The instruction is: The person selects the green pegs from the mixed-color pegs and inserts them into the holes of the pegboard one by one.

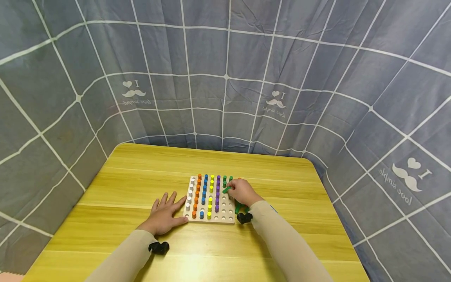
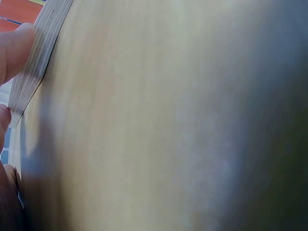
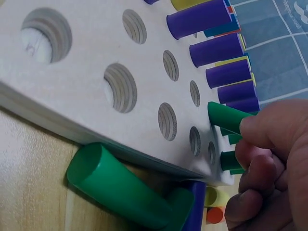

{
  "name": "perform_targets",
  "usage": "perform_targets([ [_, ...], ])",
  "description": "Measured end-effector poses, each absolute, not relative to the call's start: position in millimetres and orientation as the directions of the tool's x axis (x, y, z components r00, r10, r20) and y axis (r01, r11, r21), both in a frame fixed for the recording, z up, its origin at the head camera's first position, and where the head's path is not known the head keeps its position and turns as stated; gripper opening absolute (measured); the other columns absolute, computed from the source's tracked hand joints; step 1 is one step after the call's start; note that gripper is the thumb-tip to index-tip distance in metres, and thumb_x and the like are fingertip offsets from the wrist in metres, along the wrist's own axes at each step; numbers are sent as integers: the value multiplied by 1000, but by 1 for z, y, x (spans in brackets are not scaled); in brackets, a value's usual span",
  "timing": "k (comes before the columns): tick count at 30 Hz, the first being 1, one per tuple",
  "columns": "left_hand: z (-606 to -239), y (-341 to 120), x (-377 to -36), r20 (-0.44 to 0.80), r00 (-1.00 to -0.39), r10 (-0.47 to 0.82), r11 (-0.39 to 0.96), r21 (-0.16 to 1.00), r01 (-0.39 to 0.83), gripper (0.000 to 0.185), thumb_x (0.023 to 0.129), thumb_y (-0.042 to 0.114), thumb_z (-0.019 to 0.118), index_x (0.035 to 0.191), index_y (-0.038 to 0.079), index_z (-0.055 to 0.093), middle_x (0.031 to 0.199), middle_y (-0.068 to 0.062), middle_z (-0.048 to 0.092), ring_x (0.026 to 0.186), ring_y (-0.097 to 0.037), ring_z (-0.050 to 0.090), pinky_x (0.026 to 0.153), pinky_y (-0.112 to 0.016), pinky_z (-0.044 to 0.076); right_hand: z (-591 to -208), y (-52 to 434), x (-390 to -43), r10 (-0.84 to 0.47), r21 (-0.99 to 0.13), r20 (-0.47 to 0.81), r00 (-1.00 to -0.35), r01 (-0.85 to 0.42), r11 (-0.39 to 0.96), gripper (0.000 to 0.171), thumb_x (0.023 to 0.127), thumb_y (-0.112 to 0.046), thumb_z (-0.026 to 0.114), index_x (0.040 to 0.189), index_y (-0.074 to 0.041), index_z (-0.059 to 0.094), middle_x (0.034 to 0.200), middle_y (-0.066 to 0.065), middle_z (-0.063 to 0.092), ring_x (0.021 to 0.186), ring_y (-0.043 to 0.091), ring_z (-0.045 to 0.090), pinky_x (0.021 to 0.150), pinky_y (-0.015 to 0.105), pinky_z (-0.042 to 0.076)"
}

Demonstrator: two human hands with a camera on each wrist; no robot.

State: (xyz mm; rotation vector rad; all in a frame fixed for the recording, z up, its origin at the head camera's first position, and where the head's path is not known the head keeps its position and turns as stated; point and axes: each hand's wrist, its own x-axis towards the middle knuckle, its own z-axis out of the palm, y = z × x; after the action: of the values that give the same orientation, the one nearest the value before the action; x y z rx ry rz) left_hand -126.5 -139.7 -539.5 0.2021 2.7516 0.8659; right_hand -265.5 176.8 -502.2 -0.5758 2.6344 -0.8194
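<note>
Step in hand: seating a green peg (image 3: 230,118) in the green column of the pegboard (image 1: 225,219), judging by the peg tilted over that column.
Right hand (image 1: 242,192): its grip pinches the green peg between thumb and fingertips, over the far right part of the board.
Left hand (image 1: 165,213): fingers spread flat on the tabletop (image 1: 134,176), fingertips against the board's left edge, steadying it.
Board: rows of white, orange, blue, yellow and purple pegs (image 3: 219,48) standing; several holes near the right edge open.
Spare pegs: loose green pegs (image 3: 113,185) lie on the tabletop beside the board's right edge.
Next move calls for: turning the peg upright and lining it over an empty hole; which hole is probably hidden by the fingers.
</note>
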Motion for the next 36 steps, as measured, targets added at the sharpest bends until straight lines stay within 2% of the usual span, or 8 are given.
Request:
perform_targets([
  [9,-539,-140,-125,-192,-960,204,813,579,58,87,97,65,63,167,24,34,175,-26,12,160,-56,-2,123,-75,-4,-503,177,-262,-463,-675,-197,-864,-223,703,23,105,-17,65,122,-7,78,75,3,68,60,11,55,58,25,46],
  [16,-543,-140,-126,-187,-960,207,808,586,59,88,96,67,63,167,25,33,175,-25,11,160,-55,-2,123,-74,-4,-512,174,-262,-456,-677,-188,-870,-221,702,22,104,-20,68,119,-9,79,71,-2,66,60,10,56,58,25,47],
  [29,-542,-140,-128,-188,-960,209,813,578,64,88,96,68,63,167,25,33,175,-25,11,160,-55,-3,123,-74,-4,-516,171,-260,-413,-682,-185,-892,-186,707,21,103,-22,70,118,-12,80,80,-2,70,65,11,58,60,26,49],
  [36,-543,-141,-128,-193,-959,208,818,572,63,89,96,69,62,167,25,32,175,-25,11,160,-55,-2,123,-74,-4,-516,173,-260,-416,-691,-191,-889,-180,700,27,101,-23,73,124,-10,78,80,-2,70,64,11,60,59,25,50],
])
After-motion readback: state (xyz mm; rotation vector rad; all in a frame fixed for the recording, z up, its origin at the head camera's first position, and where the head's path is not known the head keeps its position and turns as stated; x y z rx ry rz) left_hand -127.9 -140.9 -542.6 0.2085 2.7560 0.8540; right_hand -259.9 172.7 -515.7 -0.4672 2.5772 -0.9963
